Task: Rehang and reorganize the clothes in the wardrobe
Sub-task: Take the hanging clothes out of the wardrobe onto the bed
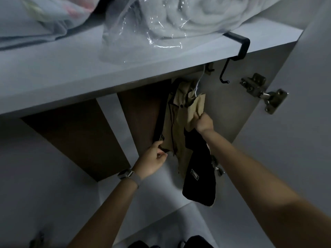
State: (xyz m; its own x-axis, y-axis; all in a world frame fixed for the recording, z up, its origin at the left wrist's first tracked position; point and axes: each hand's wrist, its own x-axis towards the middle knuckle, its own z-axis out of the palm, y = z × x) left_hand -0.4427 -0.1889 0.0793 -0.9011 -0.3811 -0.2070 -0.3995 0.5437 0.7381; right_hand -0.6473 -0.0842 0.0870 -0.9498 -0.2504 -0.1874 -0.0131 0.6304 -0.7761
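While we are looking up into the wardrobe (268, 122), we are seeing a tan shirt (176, 122) hanging on a white hanger (199, 81) just under the shelf (71, 83), at the right end of the compartment. A dark garment (200, 174) is hanging against the shirt's lower right side and reaching well below it, with a small label showing on its face. The left hand (154, 161) is reaching up to the shirt's lower left edge, its thumb and fingers (157, 145) pinching the dark trim there. A watch (126, 173) is sitting on that wrist. The right hand (203, 121) is higher and just to the right, its fingers clamping a fold of the tan cloth near the shirt's right shoulder. Both forearms are stretching up from the bottom of the view.

Above, the shelf is carrying a clear plastic bag (136, 33) with pale bedding (197, 13) inside, and a second soft bundle (44, 17) is lying to its left. A black hook (236, 51) is clipping over the shelf's front edge and hanging down beside the hanger. To the right, a metal hinge (263, 92) is sitting on the wardrobe's side panel. A brown back panel (80, 136) is showing behind white dividers to the left of the shirt. At the very bottom, dark shapes are lying low in the wardrobe, too dim for us to be telling what they are.
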